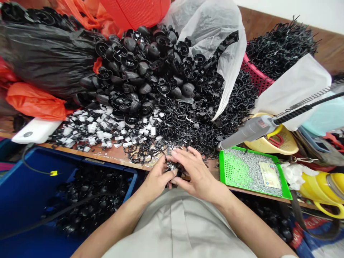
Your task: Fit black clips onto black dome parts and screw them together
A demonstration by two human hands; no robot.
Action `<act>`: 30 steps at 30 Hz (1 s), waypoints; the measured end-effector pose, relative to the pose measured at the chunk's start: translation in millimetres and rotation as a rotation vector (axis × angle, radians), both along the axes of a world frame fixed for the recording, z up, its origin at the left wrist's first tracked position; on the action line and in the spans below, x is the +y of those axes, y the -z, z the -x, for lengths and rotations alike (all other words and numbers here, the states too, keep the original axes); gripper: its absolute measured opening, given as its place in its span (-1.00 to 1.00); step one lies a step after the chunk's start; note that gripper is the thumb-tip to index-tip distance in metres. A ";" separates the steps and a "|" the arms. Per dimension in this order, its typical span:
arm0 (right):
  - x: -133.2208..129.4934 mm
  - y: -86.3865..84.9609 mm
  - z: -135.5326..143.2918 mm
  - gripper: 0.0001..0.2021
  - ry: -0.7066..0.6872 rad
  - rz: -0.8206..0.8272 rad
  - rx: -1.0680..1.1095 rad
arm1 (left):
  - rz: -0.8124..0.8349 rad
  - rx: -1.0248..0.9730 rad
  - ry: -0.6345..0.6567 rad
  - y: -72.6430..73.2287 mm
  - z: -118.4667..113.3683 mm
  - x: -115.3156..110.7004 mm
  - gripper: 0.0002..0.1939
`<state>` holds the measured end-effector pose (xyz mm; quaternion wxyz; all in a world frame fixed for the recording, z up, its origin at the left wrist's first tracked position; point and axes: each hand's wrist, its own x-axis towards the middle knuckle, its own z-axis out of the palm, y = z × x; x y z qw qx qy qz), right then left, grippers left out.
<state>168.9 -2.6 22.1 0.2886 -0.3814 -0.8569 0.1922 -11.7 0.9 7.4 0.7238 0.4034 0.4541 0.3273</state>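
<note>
Close to my body, at the front edge of the workbench point(107, 156), my left hand point(161, 175) is closed around a small black plastic part point(172, 166), mostly covered by the fingers. My right hand point(194, 174) curves over the same part from the other side, its thumb and fingers around it. Just beyond the hands lie thin black wire-like pieces point(141, 152). Past these is a heap of small black clips point(185, 125). White-and-black small parts point(92, 129) are spread to the left, and rounded black housings point(145, 68) are piled behind.
An electric screwdriver point(245, 132) hangs on a coiled cord at right, above a green tray point(224, 172) of small screws. A yellow cup point(319, 184) stands farther right. At lower left is a blue bin point(24, 186) with black parts. A red basket point(134, 12) stands behind.
</note>
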 end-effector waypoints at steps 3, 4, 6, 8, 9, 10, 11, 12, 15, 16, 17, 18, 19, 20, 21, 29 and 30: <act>-1.0 0.0 0.3 -0.34 0.068 0.031 0.118 | -0.038 0.015 0.038 -2.1 3.2 -2.2 -0.59; -1.3 0.3 0.0 -0.42 0.129 0.054 0.170 | -0.068 0.008 0.049 -2.7 4.0 -3.2 -0.58; -2.3 0.8 -0.9 -0.64 0.240 0.114 0.251 | -0.157 0.008 0.047 -3.5 4.5 -5.4 -0.50; -4.6 0.9 -2.1 -0.81 0.277 0.176 0.289 | -0.247 0.034 0.034 -3.5 3.9 -7.3 -0.41; -6.3 0.4 -2.7 -0.86 0.269 0.201 0.302 | -0.280 0.054 0.028 -3.2 3.4 -8.1 -0.38; -8.2 -0.5 -3.3 -0.88 0.253 0.225 0.315 | -0.304 0.076 0.022 -2.7 3.1 -8.6 -0.37; -10.1 -1.7 -3.9 -0.88 0.238 0.247 0.331 | -0.324 0.095 0.015 -2.3 2.9 -9.0 -0.37; -11.8 -3.1 -4.5 -0.89 0.224 0.266 0.348 | -0.342 0.108 0.006 -2.0 2.9 -9.2 -0.37; -13.4 -6.7 -5.8 -0.82 0.189 0.270 0.364 | -0.388 0.135 -0.013 -2.6 4.0 -9.2 -0.38; -12.6 -7.2 -5.9 -0.76 0.177 0.244 0.355 | -0.400 0.145 -0.008 -3.4 4.5 -9.1 -0.37; -11.3 -7.2 -5.6 -0.70 0.163 0.207 0.338 | -0.415 0.158 0.007 -4.4 5.1 -8.9 -0.36; -9.7 -6.9 -4.9 -0.66 0.148 0.163 0.314 | -0.432 0.175 0.026 -5.6 5.7 -8.8 -0.36; -8.2 -6.1 -3.9 -0.66 0.133 0.117 0.284 | -0.453 0.197 0.042 -6.9 6.3 -8.8 -0.36; -6.7 -5.1 -2.6 -0.70 0.115 0.072 0.250 | -0.475 0.219 0.055 -8.2 6.8 -8.8 -0.37; -5.6 -3.9 -1.2 -0.76 0.098 0.033 0.219 | -0.495 0.238 0.058 -9.4 7.1 -8.8 -0.40; 7.9 9.8 -7.3 -0.87 0.136 0.197 0.257 | -0.203 0.133 0.061 -7.8 0.9 -4.4 -0.55; 10.3 8.8 -10.9 -0.84 0.104 0.176 0.204 | -0.113 0.105 0.085 -6.3 0.4 -2.7 -0.61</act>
